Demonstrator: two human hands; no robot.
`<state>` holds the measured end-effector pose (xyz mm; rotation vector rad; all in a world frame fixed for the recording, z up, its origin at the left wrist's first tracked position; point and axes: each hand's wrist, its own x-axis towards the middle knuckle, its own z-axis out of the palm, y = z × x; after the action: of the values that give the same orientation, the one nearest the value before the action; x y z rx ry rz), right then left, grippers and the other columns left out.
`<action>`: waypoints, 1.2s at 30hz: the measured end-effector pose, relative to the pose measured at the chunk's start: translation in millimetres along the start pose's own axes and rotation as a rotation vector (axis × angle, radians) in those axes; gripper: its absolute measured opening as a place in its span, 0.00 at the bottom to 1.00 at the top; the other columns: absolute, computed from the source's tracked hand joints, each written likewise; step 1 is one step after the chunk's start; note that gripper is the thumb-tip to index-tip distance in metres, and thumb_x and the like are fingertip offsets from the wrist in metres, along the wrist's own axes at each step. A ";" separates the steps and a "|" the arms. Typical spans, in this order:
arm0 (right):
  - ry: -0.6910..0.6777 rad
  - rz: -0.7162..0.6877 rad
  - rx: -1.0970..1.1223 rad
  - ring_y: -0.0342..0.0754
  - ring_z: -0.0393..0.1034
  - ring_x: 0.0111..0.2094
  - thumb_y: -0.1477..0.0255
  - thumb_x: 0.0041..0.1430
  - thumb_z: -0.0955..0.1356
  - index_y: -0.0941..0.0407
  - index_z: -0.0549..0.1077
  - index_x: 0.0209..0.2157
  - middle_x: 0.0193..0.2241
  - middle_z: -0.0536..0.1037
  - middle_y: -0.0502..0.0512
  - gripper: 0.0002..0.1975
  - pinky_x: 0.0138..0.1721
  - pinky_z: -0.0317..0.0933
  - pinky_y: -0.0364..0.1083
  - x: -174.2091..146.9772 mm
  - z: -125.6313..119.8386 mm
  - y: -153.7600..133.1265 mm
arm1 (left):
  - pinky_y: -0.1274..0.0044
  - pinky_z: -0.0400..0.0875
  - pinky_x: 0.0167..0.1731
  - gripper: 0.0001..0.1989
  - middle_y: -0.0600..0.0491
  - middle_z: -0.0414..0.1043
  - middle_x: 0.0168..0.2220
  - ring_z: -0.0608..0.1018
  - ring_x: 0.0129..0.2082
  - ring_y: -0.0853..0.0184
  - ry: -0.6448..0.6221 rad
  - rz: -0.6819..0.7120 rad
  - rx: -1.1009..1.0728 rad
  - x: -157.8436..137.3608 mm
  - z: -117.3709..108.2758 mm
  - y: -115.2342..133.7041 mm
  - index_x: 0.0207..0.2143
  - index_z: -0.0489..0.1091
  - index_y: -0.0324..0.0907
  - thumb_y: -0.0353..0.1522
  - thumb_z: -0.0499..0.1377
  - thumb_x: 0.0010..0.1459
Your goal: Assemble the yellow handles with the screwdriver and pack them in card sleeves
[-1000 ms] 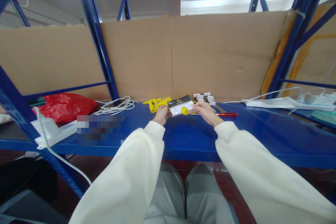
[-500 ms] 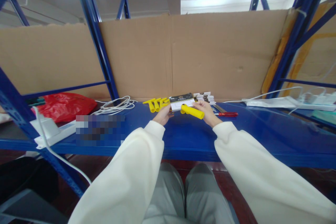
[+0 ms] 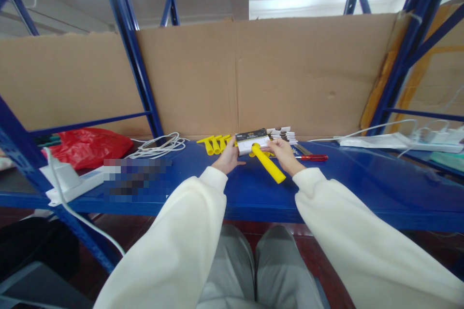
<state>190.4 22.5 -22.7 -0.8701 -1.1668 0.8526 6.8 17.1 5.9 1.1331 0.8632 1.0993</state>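
Observation:
Both hands hold a black-and-white printed card (image 3: 243, 145) just above the blue bench, one at each side. My left hand (image 3: 226, 157) grips the card's left edge, its thumb stretched out below. My right hand (image 3: 285, 155) pinches the right edge between thumb and fingers. From the card's lower part a yellow tubular handle (image 3: 270, 165) sticks out down and to the right; whatever head it has is hidden. Behind my left hand several yellow handled pieces (image 3: 216, 145) lie in a row. Past my right hand sits a stack of white-and-dark cards (image 3: 284, 133).
A red-handled screwdriver (image 3: 314, 158) lies on the blue bench (image 3: 348, 188) to the right. Coiled white cable (image 3: 163, 145), a red plastic bag (image 3: 96, 145) and a white power strip (image 3: 81, 183) are at left. Cardboard (image 3: 290, 67) walls the back between blue posts.
The yellow handle has swung from pointing right to pointing more down toward me. My left fingers have shifted up slightly along the card's edge.

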 end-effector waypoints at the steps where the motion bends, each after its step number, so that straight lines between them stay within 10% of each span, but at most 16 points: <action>1: 0.006 -0.001 0.003 0.50 0.79 0.28 0.63 0.46 0.78 0.51 0.64 0.21 0.20 0.78 0.48 0.19 0.38 0.73 0.50 -0.8 0.8 -0.1 | 0.59 0.69 0.48 0.22 0.48 0.80 0.44 0.77 0.49 0.55 0.000 -0.002 -0.003 -1.5 1.1 0.2 0.41 0.75 0.48 0.48 0.47 0.66; 18: 0.148 -0.029 0.074 0.49 0.79 0.27 0.62 0.49 0.76 0.51 0.59 0.22 0.19 0.74 0.45 0.21 0.38 0.70 0.48 18.6 4.8 23.1 | 0.78 0.72 0.32 0.07 0.48 0.75 0.36 0.78 0.34 0.67 0.209 0.055 0.099 5.4 1.1 -12.0 0.34 0.70 0.41 0.33 0.65 0.57; 29: 0.049 -0.011 0.096 0.50 0.80 0.31 0.64 0.48 0.76 0.51 0.61 0.23 0.22 0.77 0.47 0.20 0.38 0.70 0.48 3.5 1.7 7.1 | 0.77 0.74 0.32 0.22 0.56 0.72 0.28 0.79 0.30 0.69 -0.231 0.098 0.151 -4.6 0.6 -17.0 0.30 0.62 0.41 0.24 0.74 0.41; 36: 0.056 -0.029 0.078 0.48 0.78 0.30 0.62 0.46 0.77 0.53 0.62 0.22 0.23 0.77 0.47 0.20 0.39 0.70 0.47 2.3 3.6 6.2 | 0.82 0.67 0.25 0.30 0.51 0.73 0.42 0.76 0.33 0.71 -0.254 0.175 0.163 -4.5 1.8 -18.2 0.46 0.68 0.41 0.21 0.71 0.40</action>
<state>186.7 27.7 -26.7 -0.8062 -1.0879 0.8395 11.4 11.3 -11.4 1.4721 0.6717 1.0117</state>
